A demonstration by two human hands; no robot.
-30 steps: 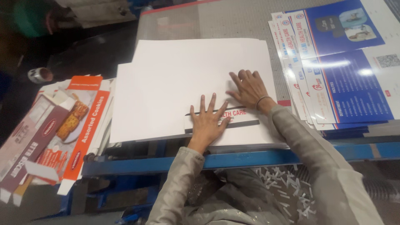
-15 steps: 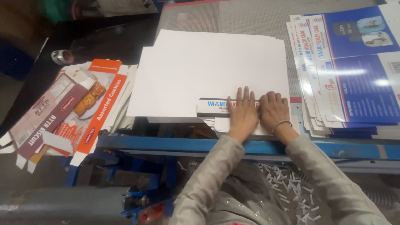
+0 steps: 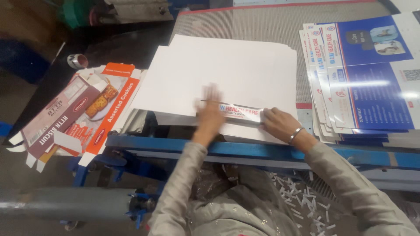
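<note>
A narrow printed flap (image 3: 240,112) is lying along the near edge of the white sheet stack (image 3: 227,74). The right hand (image 3: 278,124) is pressing its end flat; the blurred left hand (image 3: 210,114), fingers spread, is lying across it. Blue printed sheets (image 3: 367,83) are lying right of the hands, flattened biscuit cartons (image 3: 78,113) left.

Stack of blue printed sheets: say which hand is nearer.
Right. The right hand rests just left of the stack of blue printed sheets; the left hand is farther left.

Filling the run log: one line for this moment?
left hand: blurred, on folded flap | right hand: pressing flap end | white sheets: stacked on table
</note>
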